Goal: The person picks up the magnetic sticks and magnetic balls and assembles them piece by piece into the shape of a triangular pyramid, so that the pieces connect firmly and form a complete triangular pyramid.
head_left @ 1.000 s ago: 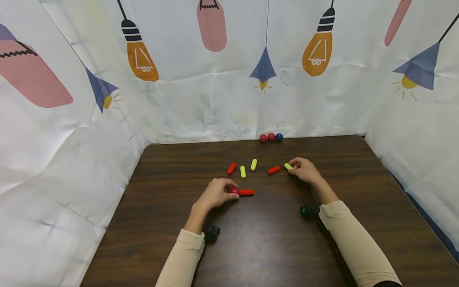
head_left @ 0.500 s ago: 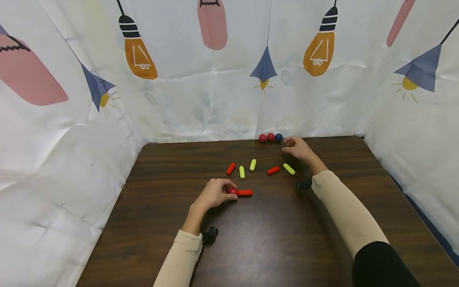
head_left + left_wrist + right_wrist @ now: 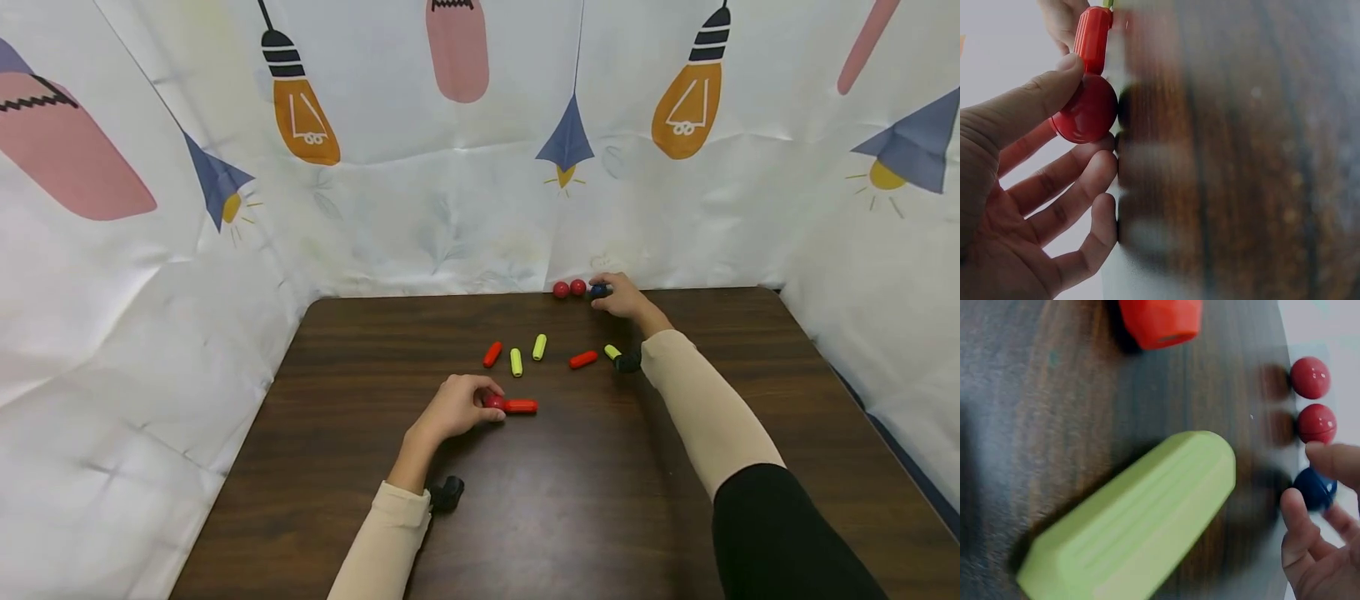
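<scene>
My left hand [image 3: 453, 407] pinches a red ball [image 3: 1089, 111] between thumb and fingers on the table. One end of a red ribbed rod [image 3: 522, 407] meets that ball and points right. At the table's far edge, my right hand [image 3: 628, 300] has its thumb and fingers round a blue ball [image 3: 1315, 489]. Beside the blue one, two more red balls [image 3: 1310, 378] sit in a row. Below the right wrist lies a yellow-green rod [image 3: 1135, 519], partly covered by the wrist camera in the head view.
Two yellow-green rods [image 3: 516, 362] lie mid-table, with a red rod [image 3: 492, 354] to their left and another red rod [image 3: 583, 359] to their right. A white printed curtain [image 3: 375, 225] hangs right behind the table [image 3: 570, 517] and along its sides.
My right hand has left the yellow-green rod, which stays on the table, and has reached forward to the blue ball. My left hand keeps its hold on the red ball.
</scene>
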Available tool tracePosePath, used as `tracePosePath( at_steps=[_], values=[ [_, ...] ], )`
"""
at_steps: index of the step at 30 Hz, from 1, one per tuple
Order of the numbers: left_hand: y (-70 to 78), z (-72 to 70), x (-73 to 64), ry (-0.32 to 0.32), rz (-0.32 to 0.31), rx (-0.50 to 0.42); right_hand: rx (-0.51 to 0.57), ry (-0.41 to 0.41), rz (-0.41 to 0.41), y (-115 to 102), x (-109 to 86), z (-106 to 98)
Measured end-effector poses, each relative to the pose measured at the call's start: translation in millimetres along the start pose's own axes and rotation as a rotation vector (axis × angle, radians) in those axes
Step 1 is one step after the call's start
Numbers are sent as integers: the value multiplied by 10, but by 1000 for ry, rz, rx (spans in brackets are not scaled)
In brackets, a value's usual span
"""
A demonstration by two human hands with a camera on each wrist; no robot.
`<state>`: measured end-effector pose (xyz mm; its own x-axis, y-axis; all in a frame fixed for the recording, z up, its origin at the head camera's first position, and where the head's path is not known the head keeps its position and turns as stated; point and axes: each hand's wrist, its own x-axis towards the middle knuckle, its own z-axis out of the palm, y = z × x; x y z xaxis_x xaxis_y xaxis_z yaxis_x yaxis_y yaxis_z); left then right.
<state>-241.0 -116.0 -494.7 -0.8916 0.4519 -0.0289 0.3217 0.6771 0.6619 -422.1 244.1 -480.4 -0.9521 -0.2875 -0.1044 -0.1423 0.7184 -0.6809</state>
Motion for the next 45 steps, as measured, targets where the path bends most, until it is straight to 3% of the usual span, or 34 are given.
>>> tracePosePath(
  at_steps=[4,7,16,21,26,34,45],
  values=[
    [-12,2,-4,-2,2,-17,2,-4,57,34,-57,17],
    [-13,6,-2,-4,-1,-20,62,-3,77,45,-172,-15],
    [-12,0,17,0,-9,-14,285,-25,-25,-144,-755,-24],
    [-9,0,16,2,-23,-24,308,-70,-78,-261,-1100,242],
    [-9,2,24,4,-45,-25,323,-160,-123,-384,-1316,610],
    [-16,6,58,7,-57,-22,300,-242,-110,-542,-1374,1008],
    [-30,8,60,20,-47,-29,273,-243,-84,-637,-1332,1187]
  ],
)
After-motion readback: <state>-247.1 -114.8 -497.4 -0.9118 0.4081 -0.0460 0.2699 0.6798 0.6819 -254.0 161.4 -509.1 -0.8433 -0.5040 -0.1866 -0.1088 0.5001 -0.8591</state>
